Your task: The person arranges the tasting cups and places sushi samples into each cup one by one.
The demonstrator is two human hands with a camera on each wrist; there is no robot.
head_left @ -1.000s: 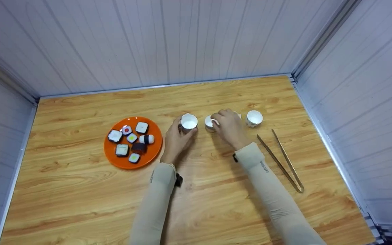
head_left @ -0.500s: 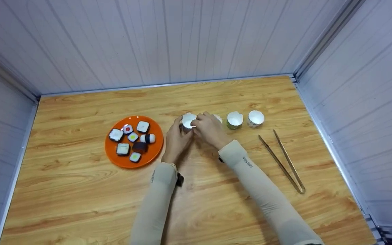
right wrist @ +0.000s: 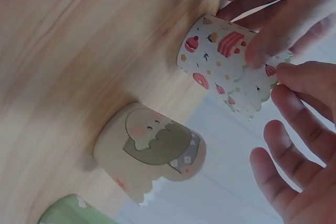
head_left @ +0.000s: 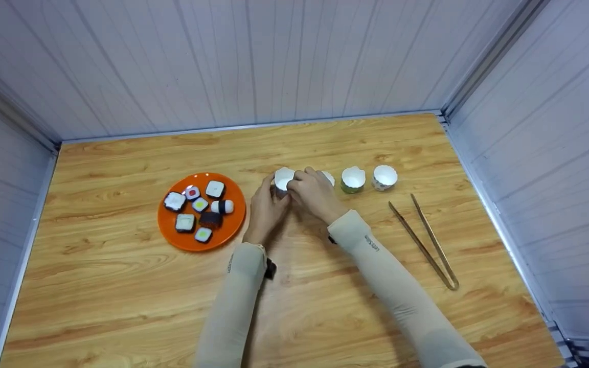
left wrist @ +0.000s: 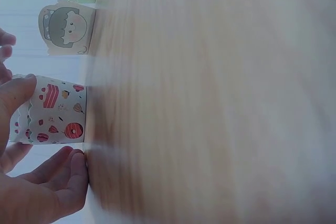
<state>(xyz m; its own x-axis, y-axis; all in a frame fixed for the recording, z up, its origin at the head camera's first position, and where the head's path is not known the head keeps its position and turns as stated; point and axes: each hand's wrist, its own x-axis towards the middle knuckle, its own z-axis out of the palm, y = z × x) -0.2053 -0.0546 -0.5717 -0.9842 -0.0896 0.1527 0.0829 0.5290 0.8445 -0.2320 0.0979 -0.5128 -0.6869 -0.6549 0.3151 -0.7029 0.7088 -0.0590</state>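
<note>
Your left hand (head_left: 265, 207) grips the dessert-print cup (left wrist: 59, 111); your right hand (head_left: 316, 193), moved across from the beige cup (right wrist: 139, 153) near your right fingers, pinches the dessert-print rim. Both likely serve one cup.

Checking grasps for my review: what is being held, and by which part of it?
The cake-printed cup: the left hand grips its side wall, and the right hand pinches its scalloped rim.
</note>
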